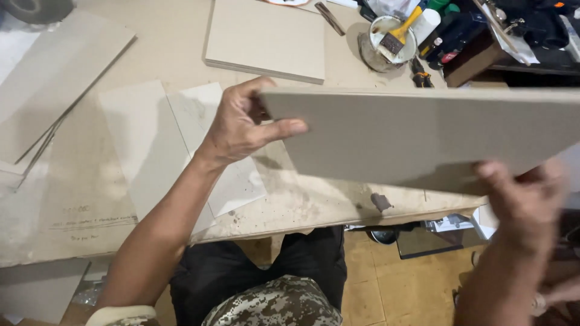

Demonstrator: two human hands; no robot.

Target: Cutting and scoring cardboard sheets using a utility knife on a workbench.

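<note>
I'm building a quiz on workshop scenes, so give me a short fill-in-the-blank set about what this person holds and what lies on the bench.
1. Both hands hold a flat grey ____ above the workbench.
2. The left hand has its ____ pressed on the panel's upper face.
3. A paintbrush with a ____ handle rests in the round tin.
4. The right hand grips the panel's ____ edge.

Missing words: panel; thumb; yellow; near

Workshop: glue-stained workbench (pixel 314 205), board offcuts (pixel 266 39), brush tin (pixel 386 45).
</note>
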